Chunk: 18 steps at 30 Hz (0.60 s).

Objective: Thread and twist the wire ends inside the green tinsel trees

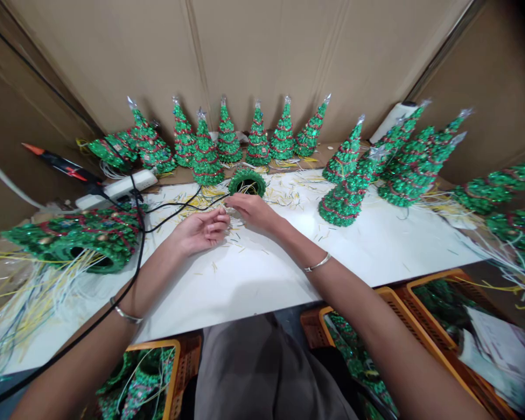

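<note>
A small green beaded Christmas tree [247,182] lies on its side, its hollow base facing me, with thin pale wires [247,188] showing in the opening. Just in front of it, my left hand [206,228] is closed, palm partly up, thumb and forefinger pinching thin whitish wire ends. My right hand [254,211] meets it from the right, fingertips pinched on the same wire ends. How the wires run between the fingers is too small to make out. Short yellow, white and green wire clippings [284,192] are scattered around both hands.
Finished-looking trees with silver stars, one a tree [257,137], stand along the cardboard back wall. At left are a larger tree [76,236] on its side, a power strip [118,189], a glue gun [65,166] and a black cable [140,251]. Orange baskets [175,373] sit below the table.
</note>
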Each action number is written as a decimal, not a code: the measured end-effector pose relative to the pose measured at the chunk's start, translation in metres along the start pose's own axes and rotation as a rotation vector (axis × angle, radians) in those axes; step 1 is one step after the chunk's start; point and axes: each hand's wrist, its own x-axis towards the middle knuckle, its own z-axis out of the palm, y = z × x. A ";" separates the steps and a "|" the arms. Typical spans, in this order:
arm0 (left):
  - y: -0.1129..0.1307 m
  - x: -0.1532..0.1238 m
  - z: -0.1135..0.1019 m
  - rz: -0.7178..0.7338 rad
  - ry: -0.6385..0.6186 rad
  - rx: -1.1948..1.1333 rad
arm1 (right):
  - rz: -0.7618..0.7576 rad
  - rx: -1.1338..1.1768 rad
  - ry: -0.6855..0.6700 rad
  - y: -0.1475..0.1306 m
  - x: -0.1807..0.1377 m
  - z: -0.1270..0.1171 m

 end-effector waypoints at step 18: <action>-0.008 0.005 -0.006 -0.092 -0.129 -0.055 | 0.245 0.662 -0.136 -0.010 0.002 -0.021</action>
